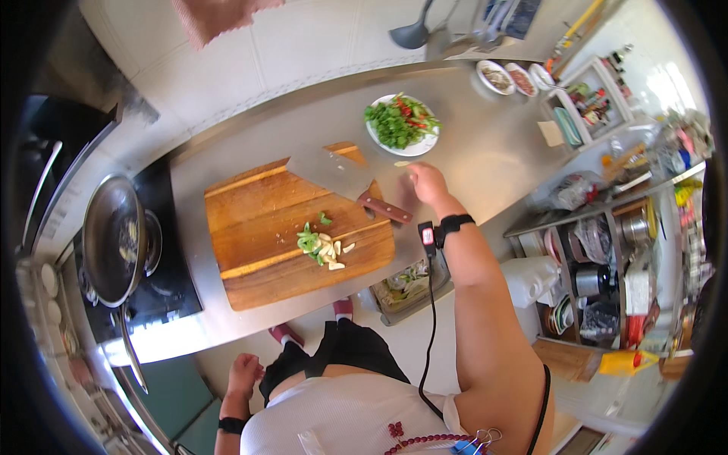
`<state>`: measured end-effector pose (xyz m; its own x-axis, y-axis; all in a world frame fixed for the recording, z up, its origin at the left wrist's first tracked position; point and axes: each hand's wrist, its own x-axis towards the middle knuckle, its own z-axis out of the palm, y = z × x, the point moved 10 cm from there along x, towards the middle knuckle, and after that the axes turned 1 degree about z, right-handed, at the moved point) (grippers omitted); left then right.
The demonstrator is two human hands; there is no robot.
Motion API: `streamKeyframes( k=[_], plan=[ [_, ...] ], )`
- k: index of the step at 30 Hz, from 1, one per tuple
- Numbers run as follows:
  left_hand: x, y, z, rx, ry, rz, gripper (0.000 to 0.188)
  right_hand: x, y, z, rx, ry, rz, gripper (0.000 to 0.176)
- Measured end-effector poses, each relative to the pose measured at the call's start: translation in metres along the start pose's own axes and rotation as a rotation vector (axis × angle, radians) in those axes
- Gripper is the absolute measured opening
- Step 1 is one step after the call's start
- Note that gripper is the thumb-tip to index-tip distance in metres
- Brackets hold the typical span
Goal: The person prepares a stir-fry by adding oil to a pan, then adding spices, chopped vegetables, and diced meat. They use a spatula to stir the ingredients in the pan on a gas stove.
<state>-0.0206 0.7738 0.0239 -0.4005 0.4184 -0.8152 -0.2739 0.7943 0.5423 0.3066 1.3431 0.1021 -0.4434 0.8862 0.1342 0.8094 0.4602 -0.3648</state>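
Observation:
My right hand (427,182) reaches over the steel counter, its fingertips beside a small pale slice (402,164); I cannot tell whether they grip it. Below the plate of coriander and cut red and green peppers (402,122), a cleaver (335,170) lies flat across the wooden cutting board (256,227). Its brown handle (387,208) juts past the board's right side. Garlic pieces (328,249) and sliced green onion (308,239) are heaped near the board's front edge. Down by my body, my left hand (244,373) hangs with curled fingers, nothing visible in it.
A frying pan (114,239) with some residue stands on the black cooktop (176,273) at left. Small white dishes (495,77) and a condiment rack (591,102) occupy the back right. Below the counter edge sits a bin of scraps (406,290). A black cable (433,318) runs from my right wrist.

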Motion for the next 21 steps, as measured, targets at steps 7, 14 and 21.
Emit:
streamKeyframes(
  k=[7, 14, 21],
  plan=[
    [-0.036, -0.014, -0.006, -0.084, 0.137, -0.067, 0.018, 0.024, -0.003, 0.047, -0.228, -0.174, 0.063, 0.022],
    [-0.037, -0.027, -0.009, -0.093, 0.173, -0.063, 0.019, 0.017, 0.012, 0.062, -0.199, -0.259, -0.028, 0.025],
    [-0.038, -0.080, -0.060, -0.260, 0.300, -0.112, 0.022, 0.009, -0.099, 0.007, 0.993, 0.060, 0.233, 0.008]
  ],
)
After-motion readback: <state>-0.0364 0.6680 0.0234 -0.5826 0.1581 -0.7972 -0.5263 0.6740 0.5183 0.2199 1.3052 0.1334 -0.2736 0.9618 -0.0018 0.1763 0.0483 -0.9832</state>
